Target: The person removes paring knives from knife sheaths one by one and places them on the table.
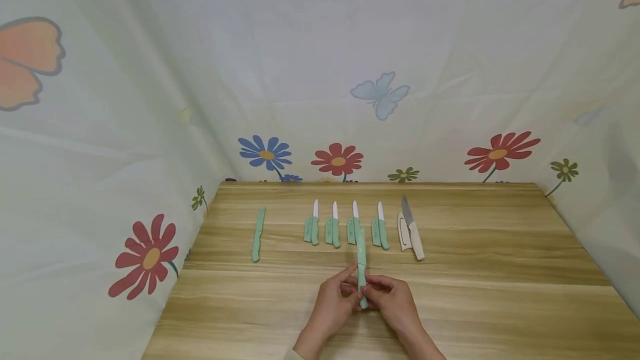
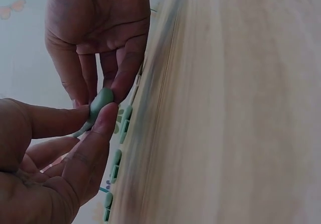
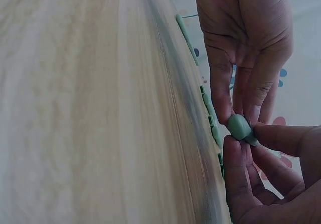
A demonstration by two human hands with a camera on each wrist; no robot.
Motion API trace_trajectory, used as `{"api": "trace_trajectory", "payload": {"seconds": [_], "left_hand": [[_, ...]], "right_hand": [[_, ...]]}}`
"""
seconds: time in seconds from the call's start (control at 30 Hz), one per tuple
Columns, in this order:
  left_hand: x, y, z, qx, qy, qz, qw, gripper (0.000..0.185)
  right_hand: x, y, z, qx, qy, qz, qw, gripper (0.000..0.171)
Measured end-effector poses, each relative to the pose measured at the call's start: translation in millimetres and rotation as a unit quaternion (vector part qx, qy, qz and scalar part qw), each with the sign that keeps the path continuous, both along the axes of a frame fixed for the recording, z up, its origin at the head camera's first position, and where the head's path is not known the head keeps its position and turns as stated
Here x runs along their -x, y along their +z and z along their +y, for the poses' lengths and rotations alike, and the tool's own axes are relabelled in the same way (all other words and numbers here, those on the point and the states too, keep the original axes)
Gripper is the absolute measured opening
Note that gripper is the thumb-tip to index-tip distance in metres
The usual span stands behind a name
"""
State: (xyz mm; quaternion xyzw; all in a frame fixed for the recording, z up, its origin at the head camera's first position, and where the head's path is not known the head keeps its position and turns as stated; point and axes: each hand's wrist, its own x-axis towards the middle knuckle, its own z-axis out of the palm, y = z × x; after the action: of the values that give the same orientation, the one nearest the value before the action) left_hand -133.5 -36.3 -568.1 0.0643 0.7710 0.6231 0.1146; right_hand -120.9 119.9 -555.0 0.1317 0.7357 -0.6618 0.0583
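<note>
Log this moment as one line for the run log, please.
hands: left hand and right hand both pinch sheathed green knife | behind: four green knives, white knife | far left: lone sheathed knife | surface: wooden table

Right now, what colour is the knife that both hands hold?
Mint green: the sheathed knife shows best in the head view.

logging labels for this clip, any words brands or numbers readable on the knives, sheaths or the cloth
No text can be read in any view.
Green sheathed knife held by the left hand and right hand: no marking shows.
Row of green knives and the white knife on the table: too small to tell.
Cloth backdrop: only printed flowers and butterflies, no lettering.
</note>
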Motion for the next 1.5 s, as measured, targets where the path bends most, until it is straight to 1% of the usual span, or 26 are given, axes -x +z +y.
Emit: {"api": "trace_trajectory", "payload": {"seconds": [0.17,0.27,0.37,0.43,0.5,0.63,0.8,0.93,1.1,1.27,1.4,1.5], "left_hand": [[0.3,-3.2,-2,-0.026,0.003,-0.013,0.9996,0.068],[1.4,-4.4,-3,-0.043,-0.006,-0.025,0.9987,0.068],[4.1,-5.4,-6,-0.054,-0.018,-0.039,0.9976,0.062],[7.7,-5.3,-9,-0.044,-0.024,-0.037,0.998,0.056],[12.9,-3.8,-11,-0.025,-0.025,-0.025,0.9991,0.051],[26.7,1.5,-13,0.008,-0.008,0.006,0.9999,0.05],[44.3,10.1,-10,0.01,0.016,0.023,0.9996,0.051],[52.6,13.5,-6,0.016,0.026,0.028,0.9991,0.051],[57.9,11.1,-1,0.007,0.04,0.026,0.9988,0.051],[59.5,8.1,2,-0.004,0.057,0.025,0.9981,0.051],[59.5,10.6,4,-0.005,0.064,0.027,0.9976,0.051],[59.3,12.6,4,-0.005,0.065,0.027,0.9975,0.051]], "right_hand": [[0.8,-1.7,0,0.002,0.005,-0.005,1.0,0.03],[1.0,-2.8,-1,0.002,0.004,-0.005,1.0,0.031],[1.5,-4.5,-1,0.006,0.006,-0.006,1.0,0.031],[1.8,-5.5,-1,0.006,0.009,-0.006,1.0,0.032],[2.0,-6.1,-2,0.007,0.013,-0.01,1.0,0.032],[1.1,-7.2,-2,0.002,0.016,-0.016,1.0,0.032],[-0.6,-6.7,-4,0.003,0.017,-0.017,1.0,0.032],[-2.4,-5.3,-4,0.006,0.021,-0.016,1.0,0.033],[-4.3,-5.0,-3,0.016,0.024,-0.021,0.999,0.034],[-3.9,-6.6,-3,0.023,0.024,-0.027,0.999,0.036],[-2.7,-8.1,-3,0.021,0.023,-0.022,0.999,0.038],[-2.7,-7.7,-2,0.032,0.03,-0.021,0.999,0.04]]}}
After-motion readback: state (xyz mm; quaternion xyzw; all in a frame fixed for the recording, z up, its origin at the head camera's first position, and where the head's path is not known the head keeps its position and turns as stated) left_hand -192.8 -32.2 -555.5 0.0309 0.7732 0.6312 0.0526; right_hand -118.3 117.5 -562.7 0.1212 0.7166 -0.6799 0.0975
